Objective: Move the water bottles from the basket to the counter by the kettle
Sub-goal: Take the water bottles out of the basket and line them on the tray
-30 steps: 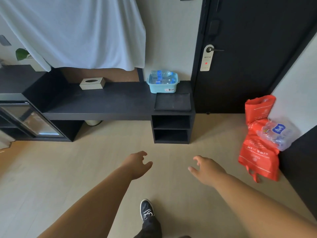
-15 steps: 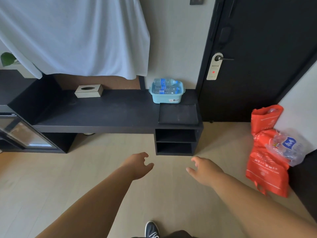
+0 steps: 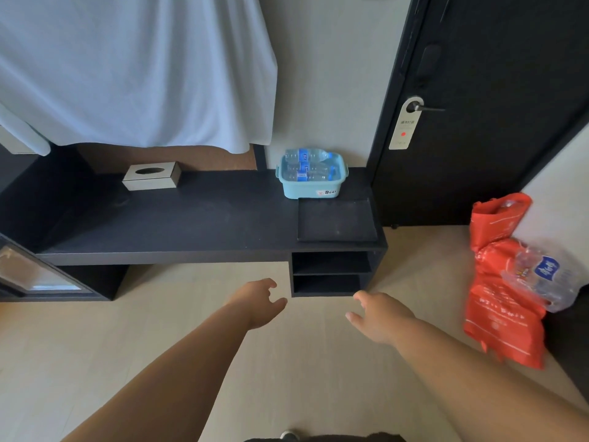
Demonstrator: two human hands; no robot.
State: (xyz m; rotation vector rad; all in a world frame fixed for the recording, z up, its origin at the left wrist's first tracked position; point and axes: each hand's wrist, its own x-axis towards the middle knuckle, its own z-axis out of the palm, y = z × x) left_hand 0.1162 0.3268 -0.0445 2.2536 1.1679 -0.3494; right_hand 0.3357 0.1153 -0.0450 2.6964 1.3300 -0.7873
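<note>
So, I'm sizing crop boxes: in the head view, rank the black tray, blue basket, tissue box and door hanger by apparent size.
Largest: black tray and blue basket, about alike; tray nearer, so unranked.
Then tissue box.
Smallest: door hanger.

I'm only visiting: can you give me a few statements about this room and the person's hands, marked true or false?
1. The water bottles lie in the light blue basket on the dark counter. True.
2. The left hand grips a bottle. False: both it and the right hand are empty, over the floor.
3. A tissue box sits on the counter, left of the basket. True.
4. The red bag hangs from the door handle. False: it lies on the floor; a white sign hangs from the handle.
5. A black tray lies in front of the basket. True.
</note>
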